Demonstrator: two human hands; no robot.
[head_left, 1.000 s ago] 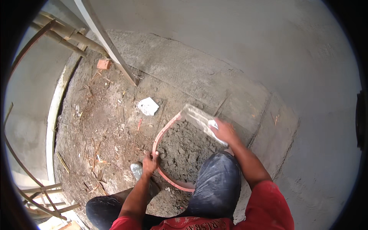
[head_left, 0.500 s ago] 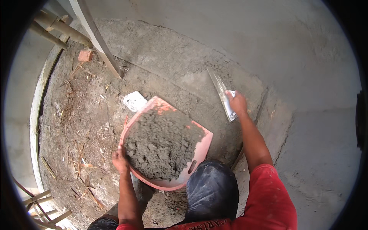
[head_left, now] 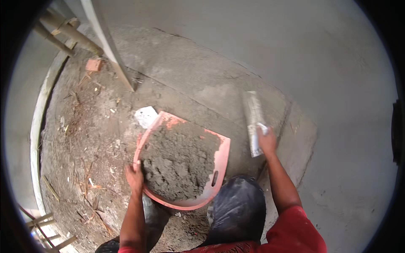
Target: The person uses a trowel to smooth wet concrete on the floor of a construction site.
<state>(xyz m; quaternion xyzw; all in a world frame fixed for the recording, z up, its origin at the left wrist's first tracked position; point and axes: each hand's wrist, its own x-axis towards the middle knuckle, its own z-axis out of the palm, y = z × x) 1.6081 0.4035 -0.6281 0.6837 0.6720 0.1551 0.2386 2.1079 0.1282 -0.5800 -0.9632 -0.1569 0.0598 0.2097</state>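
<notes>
My left hand (head_left: 135,178) grips the left rim of a pinkish-orange plastic mortar tub (head_left: 224,154). The tub is tilted in front of my knees and loaded with wet grey mortar (head_left: 175,162); a slot handle shows in its right side. Off to the right, my right hand (head_left: 267,140) is closed around the white handle of a long plastering trowel (head_left: 254,107). Its flat metal blade points away from me, over the grey cement ledge (head_left: 215,90), slightly blurred. I cannot tell whether the blade touches the surface.
A white scrap (head_left: 146,117) lies by the tub's far left corner. Beyond it a wooden board (head_left: 107,44) leans, with a brick piece (head_left: 93,65) and bamboo poles (head_left: 69,31) nearby. Grey plastered wall (head_left: 295,46) rises on the far side and right. Straw litters the ground.
My right hand has drawn the trowel toward me and a little right, turning its blade more upright in the picture. The tub has shifted slightly left, with my left hand still on its rim.
</notes>
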